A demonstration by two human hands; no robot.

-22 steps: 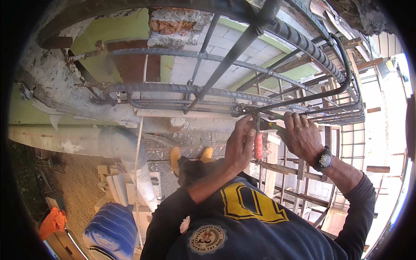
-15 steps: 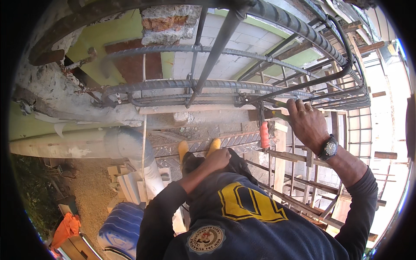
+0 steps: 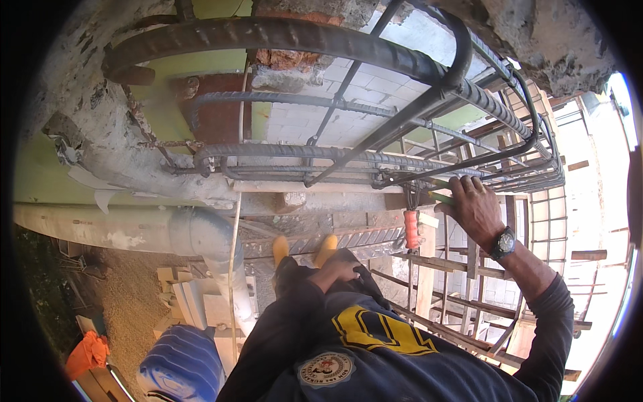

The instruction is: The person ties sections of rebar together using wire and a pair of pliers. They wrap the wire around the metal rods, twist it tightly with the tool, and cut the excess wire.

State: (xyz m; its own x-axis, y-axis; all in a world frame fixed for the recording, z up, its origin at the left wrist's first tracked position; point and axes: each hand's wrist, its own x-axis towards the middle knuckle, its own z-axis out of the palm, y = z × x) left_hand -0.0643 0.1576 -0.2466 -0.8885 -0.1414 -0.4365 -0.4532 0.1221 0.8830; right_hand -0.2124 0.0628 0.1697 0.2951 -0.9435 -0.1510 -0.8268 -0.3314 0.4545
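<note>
My right hand (image 3: 477, 213), with a watch on its wrist, is closed round the green handles of pliers (image 3: 442, 197) at the lower bars of the rebar cage (image 3: 415, 161). The jaws are hard to make out among the bars. Beside them a tool with an orange-red grip (image 3: 410, 230) hangs down, next to a bundle of thin wire (image 3: 412, 194). My left hand (image 3: 340, 270) rests low against my dark trousers with its fingers curled; what they hold, if anything, is hidden.
Rough broken concrete (image 3: 94, 134) borders the cage at left. A thick grey pipe (image 3: 120, 228) bends downward below it. Wooden scaffolding (image 3: 462, 264) spreads at right. My yellow boots (image 3: 326, 251) stand far below; a blue drum (image 3: 181, 362) sits at lower left.
The view has shifted, so the cage sits lower and concrete shows at upper right. My right hand stays closed on the pliers at the bars. My left hand has moved slightly down against my trousers.
</note>
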